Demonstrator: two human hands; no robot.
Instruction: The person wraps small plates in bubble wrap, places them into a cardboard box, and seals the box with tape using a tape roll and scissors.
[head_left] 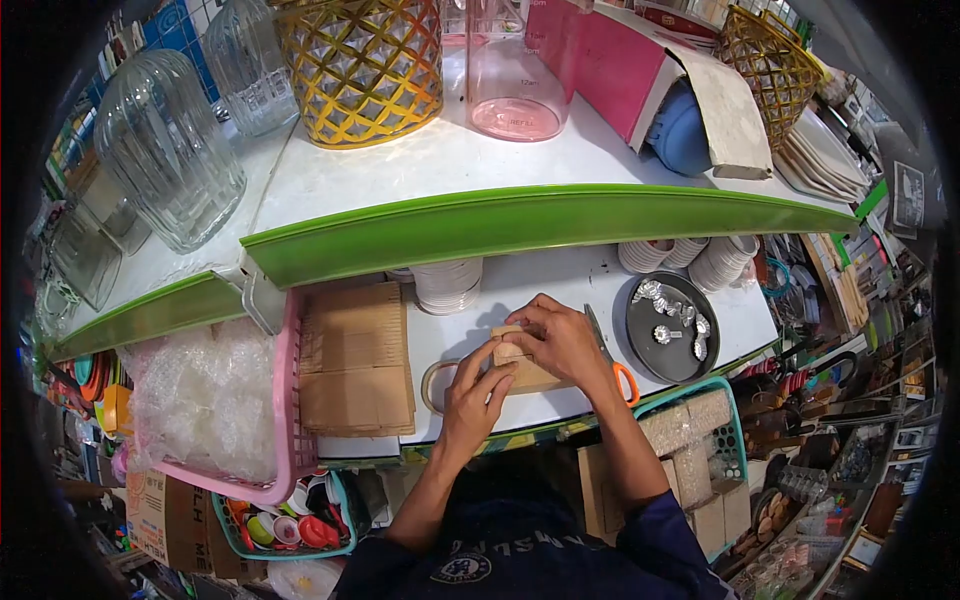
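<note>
My left hand (472,400) and my right hand (556,342) meet over the white lower shelf. Between their fingertips they pinch a small tan piece of cardboard (510,352). Just beneath lies another flat piece of brown cardboard (540,379), partly covered by my hands. Beside my left hand is a beige ring (428,388), perhaps a tape roll, partly hidden. Scissors with an orange handle (627,383) lie along my right wrist, which covers part of them. Farther right, a round dark tray (655,362) bears several small shiny fluted metal pieces (662,334).
Folded cardboard (357,345) and a pink basket (292,400) of bubble wrap stand left. A green-edged shelf (500,228) with glass jars (165,150) and a gold basket (362,75) overhangs the work area. Stacked white cups (447,285) sit behind; a teal basket (738,430) is below right.
</note>
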